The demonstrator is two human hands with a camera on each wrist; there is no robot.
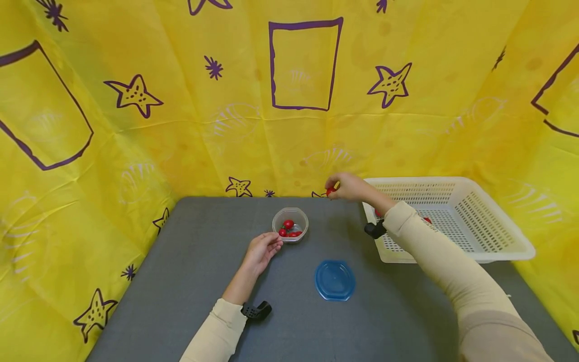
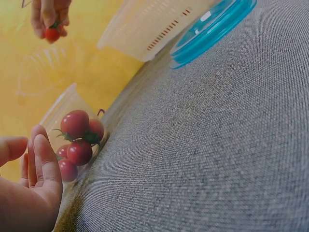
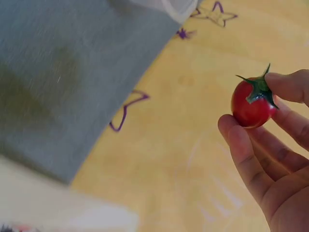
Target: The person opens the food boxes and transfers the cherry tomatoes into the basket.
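Note:
My right hand pinches a red cherry tomato with a green calyx, raised above the table between the plastic bowl and the basket. A small clear plastic bowl stands on the table with several cherry tomatoes inside. Beside its near left rim is my left hand. In the left wrist view, the left fingers are fairly straight along the bowl's wall, and the thumb stands apart from them.
To the right, a white slotted basket holds a few red tomatoes, partly hidden behind the right arm. A blue lid lies on the grey table in front of the bowl. Yellow patterned cloth hangs behind and at the sides.

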